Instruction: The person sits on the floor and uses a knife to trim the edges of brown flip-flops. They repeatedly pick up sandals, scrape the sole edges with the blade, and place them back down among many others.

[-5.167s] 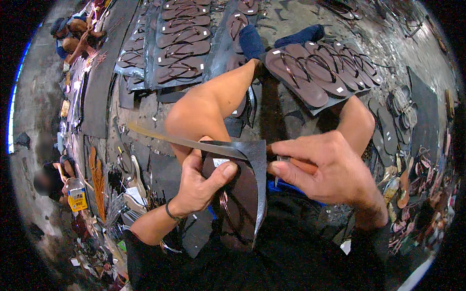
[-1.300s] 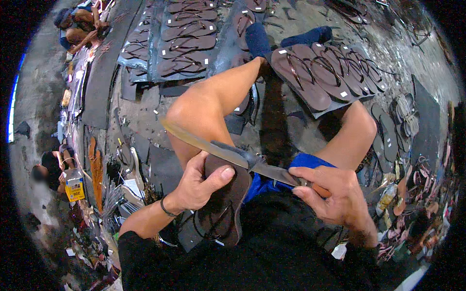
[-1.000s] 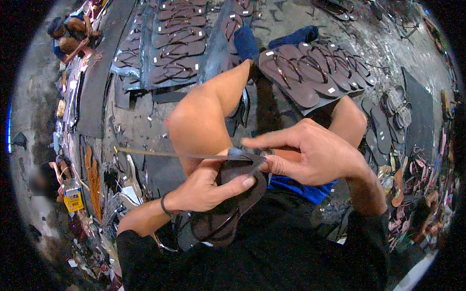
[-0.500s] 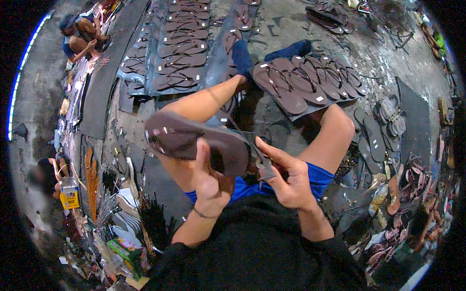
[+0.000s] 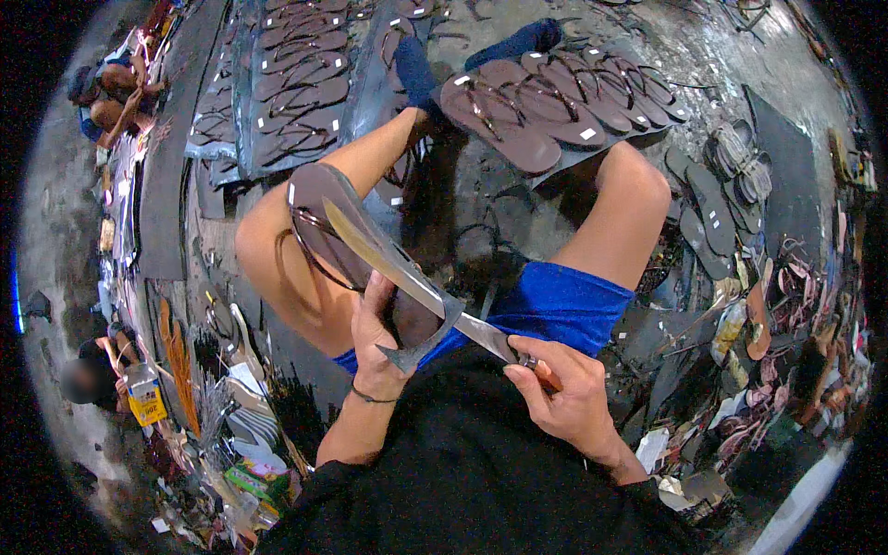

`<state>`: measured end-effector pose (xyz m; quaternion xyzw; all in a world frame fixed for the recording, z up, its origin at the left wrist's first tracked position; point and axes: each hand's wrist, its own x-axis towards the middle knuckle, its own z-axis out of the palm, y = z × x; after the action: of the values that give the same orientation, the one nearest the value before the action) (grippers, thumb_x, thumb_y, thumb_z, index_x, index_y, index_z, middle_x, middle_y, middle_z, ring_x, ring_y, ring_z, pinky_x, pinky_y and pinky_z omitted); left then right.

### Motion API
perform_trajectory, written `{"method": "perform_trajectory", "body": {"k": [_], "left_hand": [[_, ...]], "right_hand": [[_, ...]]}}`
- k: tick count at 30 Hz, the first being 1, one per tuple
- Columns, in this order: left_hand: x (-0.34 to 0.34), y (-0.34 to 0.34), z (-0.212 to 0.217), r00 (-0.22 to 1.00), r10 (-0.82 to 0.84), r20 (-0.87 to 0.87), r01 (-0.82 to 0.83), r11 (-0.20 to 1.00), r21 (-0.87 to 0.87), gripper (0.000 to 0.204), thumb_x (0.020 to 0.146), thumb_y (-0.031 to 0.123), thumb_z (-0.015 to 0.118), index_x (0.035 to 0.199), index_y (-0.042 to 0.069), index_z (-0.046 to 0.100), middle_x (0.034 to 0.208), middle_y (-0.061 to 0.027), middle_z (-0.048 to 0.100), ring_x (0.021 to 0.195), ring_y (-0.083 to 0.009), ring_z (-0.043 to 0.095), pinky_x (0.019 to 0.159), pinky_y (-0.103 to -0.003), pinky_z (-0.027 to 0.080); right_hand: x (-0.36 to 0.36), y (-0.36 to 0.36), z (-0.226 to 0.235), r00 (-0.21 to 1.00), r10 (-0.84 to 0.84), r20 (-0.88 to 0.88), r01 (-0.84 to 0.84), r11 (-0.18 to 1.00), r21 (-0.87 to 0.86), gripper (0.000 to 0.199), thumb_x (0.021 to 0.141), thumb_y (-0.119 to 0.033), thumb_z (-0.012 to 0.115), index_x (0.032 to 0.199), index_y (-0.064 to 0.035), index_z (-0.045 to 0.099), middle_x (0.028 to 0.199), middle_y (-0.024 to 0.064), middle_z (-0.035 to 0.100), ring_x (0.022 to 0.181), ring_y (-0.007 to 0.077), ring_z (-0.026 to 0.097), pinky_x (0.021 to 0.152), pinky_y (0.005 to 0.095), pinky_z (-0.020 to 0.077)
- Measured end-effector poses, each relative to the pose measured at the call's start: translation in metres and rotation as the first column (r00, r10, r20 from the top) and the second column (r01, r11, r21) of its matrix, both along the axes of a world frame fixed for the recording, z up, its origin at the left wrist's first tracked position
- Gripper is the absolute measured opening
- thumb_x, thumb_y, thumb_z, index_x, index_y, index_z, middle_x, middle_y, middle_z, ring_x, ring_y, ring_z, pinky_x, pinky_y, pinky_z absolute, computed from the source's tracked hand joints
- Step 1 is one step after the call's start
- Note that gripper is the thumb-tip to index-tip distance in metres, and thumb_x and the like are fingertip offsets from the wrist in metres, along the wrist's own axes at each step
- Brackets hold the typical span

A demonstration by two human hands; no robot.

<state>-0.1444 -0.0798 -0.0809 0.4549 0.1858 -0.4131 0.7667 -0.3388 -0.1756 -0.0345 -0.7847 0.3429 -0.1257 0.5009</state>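
Observation:
My left hand is closed around a dark brown flip-flop, tilted above my bent left leg, its thumb on the sole. My right hand grips the handle of a long curved knife. The blade lies along the flip-flop's edge, its tip toward the toe end. A dark curved strip of sole material hangs at the blade, by the heel end and next to my left hand. Whether the strip is still joined to the sole is hard to make out.
Beyond my feet, rows of brown flip-flops lie on dark sheets; another group sits ahead of my right leg. Grey soles and scraps lie at right. Tools, scraps and a yellow-labelled container line the left, where other people sit.
The flip-flop has turned more upright in my left hand. The knife blade has come into plain view along its edge, and my right hand has moved lower and slightly right.

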Motion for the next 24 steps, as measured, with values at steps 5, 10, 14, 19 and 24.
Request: {"method": "perform_trajectory", "body": {"k": [5,10,14,19,24], "left_hand": [[-0.005,0.012,-0.006,0.966,-0.142,0.217,0.110,0.982,0.154,0.032,0.095,0.031,0.051,0.110,0.003,0.057,0.099,-0.0088,0.064,0.092,-0.0217,0.063,0.080,-0.036,0.053],[-0.011,0.008,0.008,0.974,-0.094,0.204,0.098,0.995,-0.012,0.037,0.084,0.015,0.067,0.114,0.000,0.053,0.102,-0.0099,0.064,0.091,-0.0213,0.064,0.084,-0.036,0.054],[0.001,0.020,-0.002,0.976,-0.171,0.136,0.176,0.984,-0.023,0.038,0.083,0.012,0.066,0.116,-0.001,0.053,0.103,-0.0102,0.064,0.091,-0.0209,0.064,0.084,-0.035,0.054],[0.025,-0.020,-0.015,0.883,-0.321,0.342,0.353,0.935,-0.035,0.047,0.089,0.021,0.062,0.128,0.001,0.046,0.119,-0.0131,0.059,0.108,-0.0244,0.059,0.094,-0.039,0.048],[0.054,-0.113,-0.063,0.942,-0.200,0.271,0.233,0.968,-0.092,0.058,0.089,0.046,0.060,0.127,0.005,0.047,0.125,-0.0111,0.051,0.109,-0.0236,0.053,0.096,-0.043,0.041]], "right_hand": [[0.027,0.003,-0.008,0.998,-0.010,0.058,0.012,1.000,-0.027,0.026,0.083,-0.022,0.071,0.104,-0.0073,0.066,0.081,0.0113,0.067,0.061,0.0217,0.064,0.058,0.0325,0.0527],[0.064,-0.007,-0.032,0.986,-0.139,0.090,0.090,0.906,0.413,0.029,0.090,-0.020,0.064,0.112,-0.0025,0.062,0.078,0.0063,0.066,0.064,0.0091,0.060,0.058,0.0275,0.0502],[0.071,-0.004,-0.040,0.963,-0.157,0.219,-0.010,0.791,0.611,0.037,0.087,-0.017,0.069,0.115,0.0041,0.058,0.092,0.0030,0.065,0.080,0.0070,0.058,0.072,0.0241,0.0501],[0.094,-0.026,-0.048,0.987,-0.057,0.150,-0.028,0.858,0.513,0.029,0.083,-0.025,0.074,0.097,-0.0006,0.064,0.076,-0.0015,0.063,0.068,0.0071,0.055,0.060,0.0268,0.0472],[0.135,-0.129,-0.005,0.718,-0.584,0.377,0.118,0.637,0.761,0.027,0.088,-0.032,0.068,0.080,-0.0071,0.060,0.063,-0.0019,0.054,0.048,0.0081,0.050,0.043,0.0247,0.0393]]}}
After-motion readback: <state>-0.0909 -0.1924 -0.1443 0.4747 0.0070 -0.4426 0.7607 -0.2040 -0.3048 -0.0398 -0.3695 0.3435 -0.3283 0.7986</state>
